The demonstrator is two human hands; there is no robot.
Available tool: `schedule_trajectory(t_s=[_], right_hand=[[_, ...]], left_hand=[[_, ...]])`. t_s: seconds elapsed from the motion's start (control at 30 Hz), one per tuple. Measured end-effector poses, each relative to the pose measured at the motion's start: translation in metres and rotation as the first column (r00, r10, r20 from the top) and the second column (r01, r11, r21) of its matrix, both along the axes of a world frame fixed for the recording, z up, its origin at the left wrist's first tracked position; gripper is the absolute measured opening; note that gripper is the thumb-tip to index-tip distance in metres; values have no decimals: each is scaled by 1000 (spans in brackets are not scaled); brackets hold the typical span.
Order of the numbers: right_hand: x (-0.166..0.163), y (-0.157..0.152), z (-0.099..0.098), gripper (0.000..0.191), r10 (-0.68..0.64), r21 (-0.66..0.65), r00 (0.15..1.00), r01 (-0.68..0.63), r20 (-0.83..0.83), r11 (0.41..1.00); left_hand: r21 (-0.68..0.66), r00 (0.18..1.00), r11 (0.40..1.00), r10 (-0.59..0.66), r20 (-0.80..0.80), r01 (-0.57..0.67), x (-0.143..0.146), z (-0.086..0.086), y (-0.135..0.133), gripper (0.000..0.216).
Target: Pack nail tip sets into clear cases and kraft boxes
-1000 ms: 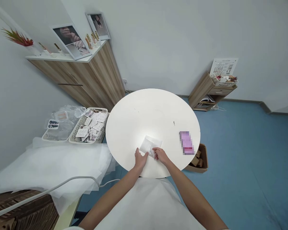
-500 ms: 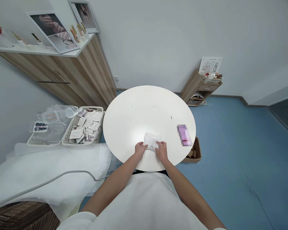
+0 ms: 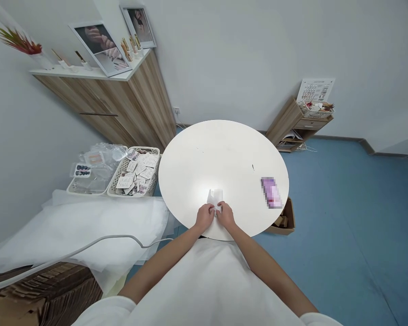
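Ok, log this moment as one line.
left hand: grips white packet | right hand: grips white packet | white packet: at near edge of round table | aside: pink item on round table

Two hands there, left hand (image 3: pixel 204 216) and right hand (image 3: pixel 226 214); one white packet (image 3: pixel 215 196), one pink pack (image 3: pixel 271 192), one round tabletop (image 3: pixel 221 154), and two baskets: card basket (image 3: pixel 133 194), bag basket (image 3: pixel 85 192).

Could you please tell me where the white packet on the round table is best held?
Probably at its near edge, from the person's side: the white packet looks thin and flat on the table, and the left hand and right hand pinch it there.
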State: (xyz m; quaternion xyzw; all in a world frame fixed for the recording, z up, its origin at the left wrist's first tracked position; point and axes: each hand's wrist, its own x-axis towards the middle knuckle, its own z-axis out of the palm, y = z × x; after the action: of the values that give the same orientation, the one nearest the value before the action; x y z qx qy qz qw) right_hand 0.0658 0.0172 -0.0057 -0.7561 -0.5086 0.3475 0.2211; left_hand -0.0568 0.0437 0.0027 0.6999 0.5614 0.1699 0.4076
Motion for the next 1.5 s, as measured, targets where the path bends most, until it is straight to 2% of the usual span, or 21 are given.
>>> schedule_trajectory(t_s=[0.13,0.27,0.4,0.47,0.57,0.63,0.73,0.83,0.97,1.1,1.17,1.33,1.5], right_hand=[[8,3,3,23,14,-51,993,-20,-117,999],[13,5,7,17,-22,-64,973,7,-229,998],[7,10,7,15,-62,-108,987,46,-150,993],[4,12,4,13,-69,-113,994,60,-83,992],[3,12,-2,11,-58,-87,998,55,-30,995],[4,10,-5,11,-47,-60,999,45,-22,997],[5,6,-8,13,-5,-8,1000,4,-31,1000],[5,-3,-9,18,73,69,997,-73,6,995],[9,-16,-7,28,242,197,947,-283,209,939],[20,-25,-7,31,410,262,821,-529,396,807],[24,-25,-10,39,462,263,771,-601,439,755],[20,-14,-18,23,443,260,736,-624,512,737],[16,-11,-19,22,458,237,701,-654,547,718]], left_hand=[[122,983,977,-164,-84,173,9,-3,-14,33],[172,961,951,-232,-152,256,13,0,-26,44],[232,922,892,-376,-94,387,3,4,-34,48],[244,916,884,-397,-54,398,-8,3,-37,43],[236,953,926,-302,-11,296,-24,0,-32,35],[266,964,927,-265,-31,264,-30,-2,-22,35],[337,930,866,-341,-139,368,-30,-4,-4,39],[342,874,805,-423,-241,484,-25,-5,7,40],[319,832,776,-453,-320,545,-24,-6,10,41],[311,825,775,-451,-340,551,-29,-6,15,51],[301,820,771,-467,-331,561,-30,-6,20,52],[267,792,751,-526,-310,604,-27,-7,30,45],[254,756,717,-568,-325,649,-27,0,32,53]])
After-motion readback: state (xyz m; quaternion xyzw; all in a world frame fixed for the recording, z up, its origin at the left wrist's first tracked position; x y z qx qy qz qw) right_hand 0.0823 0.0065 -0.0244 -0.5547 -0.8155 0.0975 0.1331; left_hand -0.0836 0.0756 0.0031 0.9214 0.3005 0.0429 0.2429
